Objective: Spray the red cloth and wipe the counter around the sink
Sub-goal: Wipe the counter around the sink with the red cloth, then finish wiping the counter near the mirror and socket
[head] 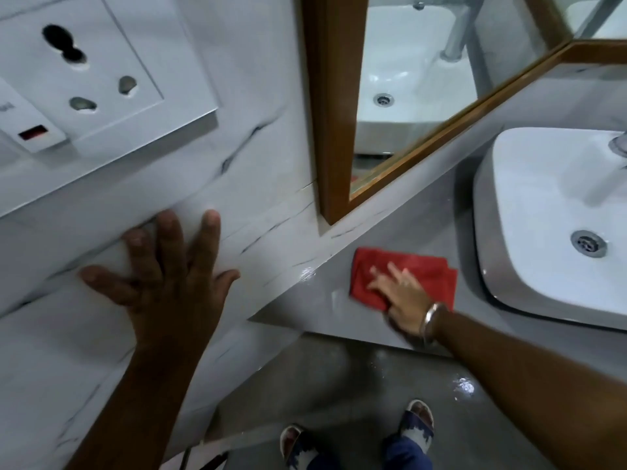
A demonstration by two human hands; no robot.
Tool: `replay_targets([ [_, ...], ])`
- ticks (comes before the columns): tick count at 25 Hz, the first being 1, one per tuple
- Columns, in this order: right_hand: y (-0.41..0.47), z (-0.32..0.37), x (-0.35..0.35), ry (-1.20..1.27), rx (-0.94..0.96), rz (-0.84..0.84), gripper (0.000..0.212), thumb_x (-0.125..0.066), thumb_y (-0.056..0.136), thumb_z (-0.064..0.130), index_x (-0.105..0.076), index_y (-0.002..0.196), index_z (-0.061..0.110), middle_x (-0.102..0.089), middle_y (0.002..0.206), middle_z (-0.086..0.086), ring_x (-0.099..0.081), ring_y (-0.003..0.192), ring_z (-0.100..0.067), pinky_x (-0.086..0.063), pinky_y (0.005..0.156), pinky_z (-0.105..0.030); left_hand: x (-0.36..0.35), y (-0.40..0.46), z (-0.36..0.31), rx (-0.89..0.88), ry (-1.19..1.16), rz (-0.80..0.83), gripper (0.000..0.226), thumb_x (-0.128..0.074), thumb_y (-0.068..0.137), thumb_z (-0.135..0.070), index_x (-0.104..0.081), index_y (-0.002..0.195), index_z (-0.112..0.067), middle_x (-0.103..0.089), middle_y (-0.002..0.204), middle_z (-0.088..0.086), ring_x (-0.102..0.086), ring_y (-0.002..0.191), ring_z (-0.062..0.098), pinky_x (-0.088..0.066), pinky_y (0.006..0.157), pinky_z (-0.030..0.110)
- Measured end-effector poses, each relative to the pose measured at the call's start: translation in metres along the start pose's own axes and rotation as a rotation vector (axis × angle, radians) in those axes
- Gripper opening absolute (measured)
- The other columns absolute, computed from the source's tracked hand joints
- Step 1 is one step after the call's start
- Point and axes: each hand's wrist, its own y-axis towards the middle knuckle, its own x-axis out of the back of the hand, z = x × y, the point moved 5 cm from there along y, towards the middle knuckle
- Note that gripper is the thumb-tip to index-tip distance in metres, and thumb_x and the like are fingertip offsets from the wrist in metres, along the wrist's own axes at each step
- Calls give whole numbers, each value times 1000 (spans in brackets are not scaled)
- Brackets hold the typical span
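Note:
A folded red cloth [417,269] lies flat on the grey counter [325,300], left of the white sink basin [543,205]. My right hand [400,296] presses down on the cloth with fingers spread, a metal bangle on the wrist. My left hand [169,273] is flat against the white marble wall tile, fingers apart, holding nothing. No spray bottle is in view.
A wood-framed mirror [342,106] hangs above the counter. A white wall socket [95,72] sits at the upper left. The tap [610,164] stands at the sink's right edge. Wet grey floor and my sandalled feet [356,435] show below the counter edge.

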Motion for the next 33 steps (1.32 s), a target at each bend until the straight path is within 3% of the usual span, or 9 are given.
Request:
replay_targets([
  [3,-50,19,-23,-58,88,55,79,-54,77,17,-23,147,34,2,158,10,10,144,-23,1,119,-50,0,0,-14,105,6,44,92,-59,91,-53,-6,160,-23,34,160,15,32,146,36,17,107,70],
  [6,-83,11,-11,-135,-27,-115,63,-70,74,33,-48,133,29,-42,148,-9,-43,132,-35,-39,104,-55,0,-8,-55,217,-62,183,85,-50,95,-52,-7,160,-18,0,162,31,1,148,50,-1,111,73],
  [9,-105,-20,7,-192,-171,-242,33,-76,73,42,-64,100,26,-62,104,-4,-61,87,-28,-48,71,-42,-2,-37,-141,-125,-289,260,72,-47,96,-42,-22,158,-14,-35,156,26,-29,145,47,-12,115,65],
  [13,-89,-33,18,-79,-177,-112,26,-56,90,37,-56,111,22,-60,110,-3,-58,101,-27,-45,82,-38,-27,-78,-242,-624,-643,598,45,-52,86,-28,-61,128,-16,-68,122,9,-66,107,29,-45,96,48],
  [17,-100,-22,-1,-95,-128,-43,52,-58,88,41,-49,132,16,-52,132,-10,-53,115,-32,-49,92,-46,-66,-74,-259,-770,-656,754,58,-77,71,-35,-66,123,-12,-71,117,9,-70,94,28,-59,74,41],
  [20,-91,-27,1,-128,-164,-28,41,-56,89,21,-52,129,12,-53,128,-14,-54,111,-35,-50,91,-45,-85,-66,-262,-872,-607,734,39,-79,74,-28,-70,109,-13,-72,105,9,-69,83,30,-56,65,39],
  [22,-81,-33,12,-32,-242,-49,32,-52,89,10,-57,120,12,-59,118,-15,-57,106,-35,-47,88,-39,-81,-54,-266,-862,-679,771,14,-61,88,-14,-64,101,-14,-66,100,10,-65,86,33,-54,69,44],
  [26,-109,-40,27,188,-366,33,30,-54,92,12,-58,121,7,-63,121,-17,-57,112,-35,-40,91,-31,-47,-21,-275,-928,-799,793,22,-42,104,-30,-58,112,-17,-62,109,7,-60,99,28,-48,84,42],
  [33,-346,-80,7,453,-719,-80,25,-49,96,19,-54,118,8,-64,116,-16,-59,107,-33,-41,86,-32,114,-35,-429,-1553,-866,794,23,-51,99,-33,-63,109,-17,-64,108,7,-59,102,25,-47,87,38],
])
